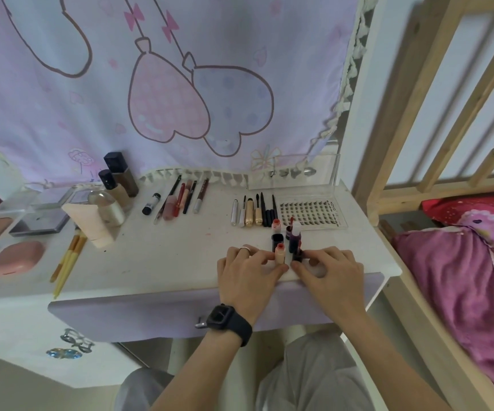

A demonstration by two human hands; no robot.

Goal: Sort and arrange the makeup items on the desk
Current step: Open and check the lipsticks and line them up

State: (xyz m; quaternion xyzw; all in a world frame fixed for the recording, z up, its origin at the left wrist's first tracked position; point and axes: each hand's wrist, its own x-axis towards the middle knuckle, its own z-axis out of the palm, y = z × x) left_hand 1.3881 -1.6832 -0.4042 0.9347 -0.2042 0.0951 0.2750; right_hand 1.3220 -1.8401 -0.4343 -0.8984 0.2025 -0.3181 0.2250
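Note:
On the white desk (157, 262) near its front edge, my left hand (248, 268) pinches a peach lipstick (280, 254) that stands upright with its red tip showing. My right hand (328, 269) pinches a dark lipstick tube (297, 256) right beside it. Just behind them stand a black lipstick with a red tip (276, 237) and a dark purple bottle with a white cap (294, 237). Farther back lie a row of mascaras and liners (253, 210) and a row of lip pencils (180, 200).
A clear lash tray (311, 212) lies at the back right under an acrylic stand (293, 173). Foundation bottles (118, 182), a cream tube (88, 221), palettes (41, 215), pink compacts (17, 258) and yellow brushes (68, 259) fill the left. A wooden bed frame (417, 161) stands to the right.

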